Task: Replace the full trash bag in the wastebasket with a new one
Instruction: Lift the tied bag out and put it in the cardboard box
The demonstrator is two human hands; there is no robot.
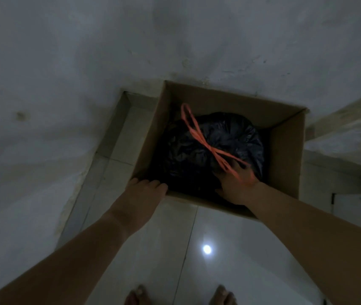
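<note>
Forearms (pixel 65 249) cropped; right hand (pixel 239 183) blurred over bag (pixel 197 146)

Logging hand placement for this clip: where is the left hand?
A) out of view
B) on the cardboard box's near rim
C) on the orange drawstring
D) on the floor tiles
B: the left hand holds the near corner rim of the cardboard box.

Feet (pixel 222 297) cropped, right hand (pixel 239 183) blurred

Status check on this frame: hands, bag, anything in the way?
Left hand holds the cardboard box by its near rim. Right hand on black trash bag, orange drawstring looped over it, grip unclear. Bag tied, sits in box; box top open.
</note>
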